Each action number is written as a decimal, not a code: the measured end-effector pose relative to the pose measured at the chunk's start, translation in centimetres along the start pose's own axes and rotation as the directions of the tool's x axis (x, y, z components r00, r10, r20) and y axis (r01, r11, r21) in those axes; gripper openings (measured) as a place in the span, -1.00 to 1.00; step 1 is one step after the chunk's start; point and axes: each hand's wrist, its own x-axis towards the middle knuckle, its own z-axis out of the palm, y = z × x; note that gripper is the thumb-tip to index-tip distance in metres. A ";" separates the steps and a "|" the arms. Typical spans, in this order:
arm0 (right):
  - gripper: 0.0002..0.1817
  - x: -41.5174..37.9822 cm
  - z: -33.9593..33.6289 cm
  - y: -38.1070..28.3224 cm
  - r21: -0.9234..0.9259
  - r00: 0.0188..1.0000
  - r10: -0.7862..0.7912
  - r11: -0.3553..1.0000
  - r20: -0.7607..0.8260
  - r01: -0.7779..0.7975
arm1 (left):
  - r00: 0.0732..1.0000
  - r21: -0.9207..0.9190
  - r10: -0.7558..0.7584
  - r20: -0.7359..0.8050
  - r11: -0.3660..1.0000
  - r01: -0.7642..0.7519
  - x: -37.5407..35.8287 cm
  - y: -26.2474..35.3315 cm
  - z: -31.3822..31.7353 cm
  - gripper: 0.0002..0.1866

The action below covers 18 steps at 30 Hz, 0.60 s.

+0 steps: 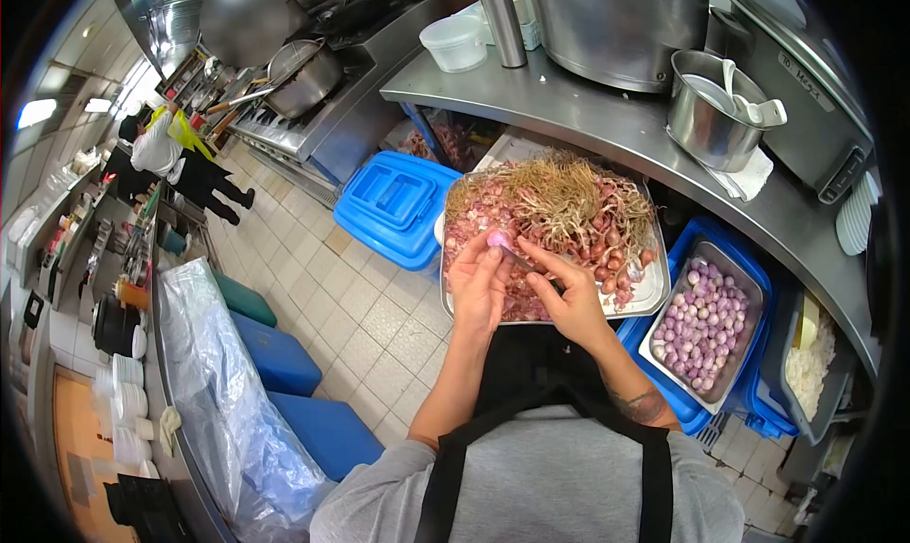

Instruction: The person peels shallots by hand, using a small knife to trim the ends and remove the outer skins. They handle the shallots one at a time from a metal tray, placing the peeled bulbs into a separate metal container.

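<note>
My left hand (pixel 478 285) pinches a pinkish-purple shallot (pixel 499 240) between thumb and fingertips. Closed around a small knife (pixel 520 260), my right hand (pixel 572 302) holds the blade close to that shallot; whether it touches is hard to tell. Below both hands lies a wide metal tray (pixel 652 299) heaped with unpeeled shallots (pixel 614 259), dry roots (pixel 578 185) and loose skins (pixel 471 207). To the right, a metal pan (pixel 654 342) holds many peeled shallots (pixel 703 320).
A steel counter (pixel 588 117) runs along the far side, bearing a pot with utensils (pixel 706 107) and a flask (pixel 500 22). A blue lid (pixel 398 207) lies left of the tray. Blue bins (pixel 275 353) line the left. Another person (pixel 175 154) stands farther off.
</note>
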 end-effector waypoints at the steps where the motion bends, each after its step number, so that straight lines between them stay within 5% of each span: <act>1: -0.60 0.0 0.1 0.0 -0.004 1.000 -0.004 1.000 -0.007 0.004 | 1.000 0.005 0.007 -0.003 1.000 -0.007 0.0 0.1 0.2 -0.71; 11: -0.62 -0.2 0.7 -0.1 -0.045 0.994 -0.069 0.997 -0.079 0.066 | 0.999 0.014 0.034 -0.020 0.999 -0.034 -0.9 0.3 1.4 -0.77; 14: -0.66 -0.3 0.7 0.5 0.055 0.998 -0.008 0.998 -0.061 0.011 | 1.000 -0.034 0.013 -0.013 0.999 -0.014 -0.9 0.3 1.6 -0.77; 18: -0.68 -0.4 0.4 1.3 0.461 0.961 0.261 0.844 0.094 -0.274 | 0.999 -0.081 -0.051 0.012 0.995 0.051 -0.3 0.5 1.1 -0.77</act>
